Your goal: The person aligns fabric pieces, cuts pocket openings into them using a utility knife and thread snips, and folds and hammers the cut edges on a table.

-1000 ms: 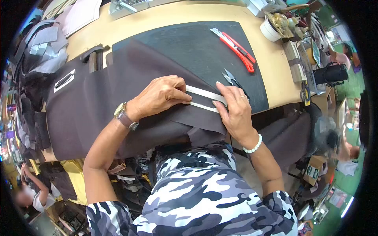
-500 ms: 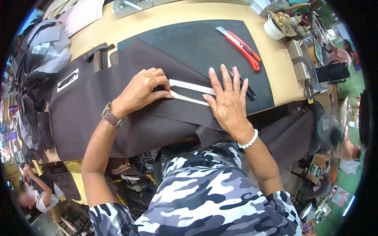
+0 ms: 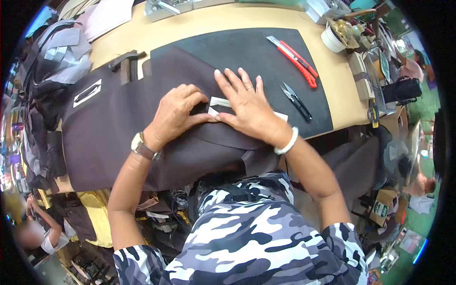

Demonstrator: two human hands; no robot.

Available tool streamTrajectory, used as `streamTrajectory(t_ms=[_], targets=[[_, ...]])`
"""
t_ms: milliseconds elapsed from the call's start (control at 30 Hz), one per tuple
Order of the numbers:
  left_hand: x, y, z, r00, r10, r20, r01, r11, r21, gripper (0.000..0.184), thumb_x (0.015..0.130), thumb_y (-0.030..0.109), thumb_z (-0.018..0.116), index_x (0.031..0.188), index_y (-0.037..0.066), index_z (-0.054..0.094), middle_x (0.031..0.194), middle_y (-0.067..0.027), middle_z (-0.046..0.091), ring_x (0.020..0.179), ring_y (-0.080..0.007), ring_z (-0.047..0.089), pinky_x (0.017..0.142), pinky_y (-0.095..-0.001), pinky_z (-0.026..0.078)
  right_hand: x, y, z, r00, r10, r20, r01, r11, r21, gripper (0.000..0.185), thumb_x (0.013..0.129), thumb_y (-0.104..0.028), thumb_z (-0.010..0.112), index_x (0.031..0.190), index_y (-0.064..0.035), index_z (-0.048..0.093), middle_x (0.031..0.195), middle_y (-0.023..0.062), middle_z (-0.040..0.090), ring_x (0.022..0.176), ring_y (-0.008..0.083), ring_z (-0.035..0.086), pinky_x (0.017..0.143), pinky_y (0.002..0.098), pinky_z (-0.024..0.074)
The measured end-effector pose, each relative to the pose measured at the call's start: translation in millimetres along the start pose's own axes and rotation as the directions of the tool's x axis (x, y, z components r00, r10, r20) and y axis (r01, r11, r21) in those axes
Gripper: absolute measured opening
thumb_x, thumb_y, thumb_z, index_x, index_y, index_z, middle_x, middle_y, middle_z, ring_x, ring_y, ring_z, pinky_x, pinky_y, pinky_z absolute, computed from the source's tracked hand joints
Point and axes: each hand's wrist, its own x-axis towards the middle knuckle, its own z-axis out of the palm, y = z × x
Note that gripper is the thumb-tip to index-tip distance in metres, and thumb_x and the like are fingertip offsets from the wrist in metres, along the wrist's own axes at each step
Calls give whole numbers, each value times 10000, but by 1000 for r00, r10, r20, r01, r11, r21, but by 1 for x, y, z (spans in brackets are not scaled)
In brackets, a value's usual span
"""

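Dark brown fabric [image 3: 109,142] lies over the near part of the table and a black mat [image 3: 190,42]. A white strip frame [image 3: 219,101] with a slit-like middle lies on it, partly hidden under my right hand [image 3: 251,111]. That hand is open and flat, its fingers spread over the frame and fabric. My left hand [image 3: 183,111] rests at the frame's left end, fingers bent, its thumb stretched out and apart from the index finger. Both thumb tips meet at the frame's lower left corner. Thread snips [image 3: 297,102] and a red utility knife [image 3: 294,61] lie on the mat.
A hammer [image 3: 126,64] lies at the fabric's far edge, near a second white-framed slit [image 3: 87,93]. Piled cloth [image 3: 61,47] stands at the left. A white pot [image 3: 332,39] and boxes [image 3: 361,78] line the right edge. Another person sits at lower left.
My right hand has slid left along the white frame, baring its right end and the thread snips. My left thumb has stretched right, away from the index finger, to meet my right thumb.
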Motion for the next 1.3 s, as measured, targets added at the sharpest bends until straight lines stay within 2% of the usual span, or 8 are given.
streamTrajectory(t_ms=[133, 333, 400, 633, 700, 867, 1033, 1300], targets=[[-10, 35, 5, 989, -121, -80, 130, 984, 123, 301, 716, 161, 716, 961, 38, 592, 917, -100, 606, 837, -275, 585, 720, -373, 463, 54, 9, -29, 997, -77, 20, 74, 991, 111, 656, 820, -297, 618, 1331, 19, 353, 1285, 223, 462, 1191, 340, 454, 983, 429, 366], [6, 127, 50, 956, -175, -236, 172, 985, -34, 649, 661, 405, 757, 1127, 3, 552, 1141, -177, 547, 1033, -328, 540, 858, -411, 438, 155, 1, -12, 945, -35, 325, -26, 983, 182, 450, 777, -305, 661, 1052, 45, 599, 933, 228, 645, 895, 357, 616, 828, 410, 461], [12, 140, 64, 971, -181, -155, 186, 982, 16, 754, 667, 424, 746, 1248, 25, 479, 1234, -191, 487, 1137, -361, 462, 919, -486, 392, 181, 7, -13, 994, -41, 104, -7, 908, 418, 337, 785, -256, 650, 948, 39, 638, 901, 168, 660, 832, 253, 623, 762, 364, 479], [-6, 102, 81, 990, 58, -128, -43, 992, 121, 361, 754, 265, 685, 1034, 48, 616, 1135, -110, 579, 1070, -265, 541, 924, -485, 408, 229, 52, -114, 882, 450, -138, -95, 457, 885, 297, 826, -197, 660, 990, 41, 592, 894, 116, 643, 767, 191, 615, 660, 342, 512], [-12, 88, 67, 990, 53, -133, -33, 989, 147, 326, 757, 213, 690, 1024, 39, 622, 1095, -96, 605, 991, -246, 589, 896, -407, 447, 232, 101, -128, 899, 436, -37, -28, 142, 990, 268, 831, -161, 660, 997, 40, 592, 913, 118, 641, 777, 186, 620, 676, 310, 516], [-13, 74, 51, 896, -275, -349, 319, 945, 72, 589, 753, 223, 727, 1236, -6, 480, 1134, -232, 528, 970, -363, 563, 817, -396, 468, 178, 131, -160, 819, 549, -170, -39, 348, 937, 272, 807, -115, 669, 1041, -6, 583, 917, 76, 638, 773, 151, 611, 673, 284, 505], [-5, 53, 40, 770, -510, -384, 511, 853, -108, 783, 726, 117, 746, 1361, -19, 309, 1060, -157, 551, 629, -190, 564, 564, -305, 493, 112, 169, -155, 745, 581, -328, -90, 575, 813, 512, 776, -43, 660, 1232, 29, 438, 956, 147, 628, 759, 187, 641, 571, 295, 540], [6, 50, 41, 847, -446, -291, 457, 889, -32, 219, 720, 95, 693, 901, -4, 618, 1054, -106, 580, 1002, -284, 541, 860, -368, 449, 64, 231, -146, 817, 453, -357, -273, 849, 453, 308, 802, -245, 668, 923, 38, 666, 825, 50, 655, 649, 143, 589, 628, 290, 489]])
